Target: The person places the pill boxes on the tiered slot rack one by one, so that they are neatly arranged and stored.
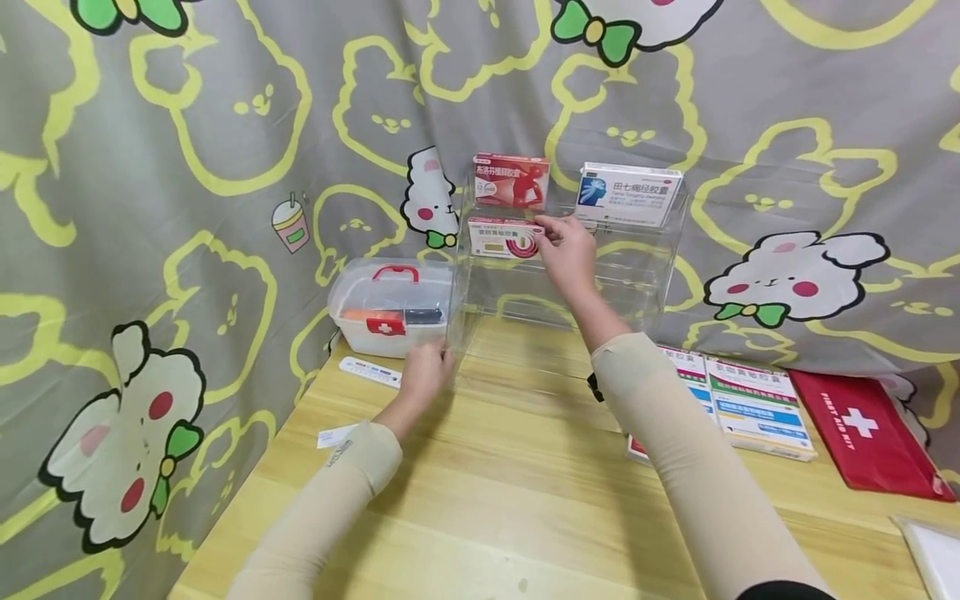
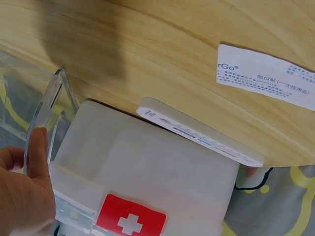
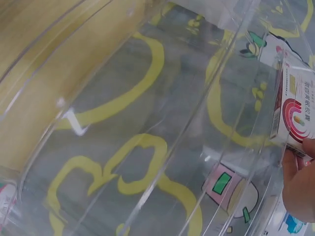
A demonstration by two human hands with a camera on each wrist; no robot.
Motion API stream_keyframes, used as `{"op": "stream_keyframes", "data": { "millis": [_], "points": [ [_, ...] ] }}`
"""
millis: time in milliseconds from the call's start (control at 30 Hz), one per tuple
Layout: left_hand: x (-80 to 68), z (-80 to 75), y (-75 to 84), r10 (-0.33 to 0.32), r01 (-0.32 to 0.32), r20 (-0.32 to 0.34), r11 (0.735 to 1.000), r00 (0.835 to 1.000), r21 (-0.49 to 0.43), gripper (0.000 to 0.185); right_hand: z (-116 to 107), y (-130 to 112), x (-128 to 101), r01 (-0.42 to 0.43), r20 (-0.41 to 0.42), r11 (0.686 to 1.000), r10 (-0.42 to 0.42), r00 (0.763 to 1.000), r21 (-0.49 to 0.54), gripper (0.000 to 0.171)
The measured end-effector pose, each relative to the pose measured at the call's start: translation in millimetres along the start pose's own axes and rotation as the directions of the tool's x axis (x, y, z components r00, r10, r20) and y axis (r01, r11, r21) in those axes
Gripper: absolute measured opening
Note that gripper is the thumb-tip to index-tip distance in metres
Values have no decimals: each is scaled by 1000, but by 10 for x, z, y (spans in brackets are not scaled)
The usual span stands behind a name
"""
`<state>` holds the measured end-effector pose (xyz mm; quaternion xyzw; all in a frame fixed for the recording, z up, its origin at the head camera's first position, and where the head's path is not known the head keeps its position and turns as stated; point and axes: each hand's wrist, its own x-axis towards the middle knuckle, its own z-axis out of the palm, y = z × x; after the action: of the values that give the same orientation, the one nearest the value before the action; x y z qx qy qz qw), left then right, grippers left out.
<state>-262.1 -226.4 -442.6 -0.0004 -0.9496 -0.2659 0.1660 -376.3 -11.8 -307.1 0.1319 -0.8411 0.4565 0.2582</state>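
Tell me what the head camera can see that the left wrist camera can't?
Only the head view shows the right hand pinching a medicine box in the clear shelf, two more boxes on top, and the red first aid pouch. Only the left wrist view shows the printing on the paper slip up close. Both show the left hand, the first aid box and the wooden table.

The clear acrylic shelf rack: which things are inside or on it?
The clear acrylic shelf rack carries a red medicine box, a blue-and-white box, and a box the right hand holds. Lower tiers look bare.
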Motion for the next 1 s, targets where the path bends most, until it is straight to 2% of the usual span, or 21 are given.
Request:
{"op": "stream_keyframes", "data": {
  "millis": [267, 500, 733, 833, 1000],
  "points": [
    [10, -19, 58, -9, 9, 6, 1000, 1000, -4, 10, -14, 9, 19, 21, -40, 997, -24, 999, -70, 20],
    [-8, 1, 22, 6, -6, -2, 1000, 1000, 28, 15, -16, -13, 65, 77, -8, 958, -82, 997, -278, 17],
    [-45, 63, 9, -12, 12, -2, 1000, 1000, 11, 12, -43, -1, 52, 86, 19, 950, -84, 996, -299, 17],
    [-57, 69, 18, -2, 2, -11, 1000, 1000, 15, 10, -82, 9, 41, 109, 52, 939, -97, 994, -327, 19],
    [-40, 35, 46, 14, -14, -54, 1000, 998, 8, 12, -207, -59, 32, 137, 161, 917, -81, 984, -375, 29]
  ]
}}
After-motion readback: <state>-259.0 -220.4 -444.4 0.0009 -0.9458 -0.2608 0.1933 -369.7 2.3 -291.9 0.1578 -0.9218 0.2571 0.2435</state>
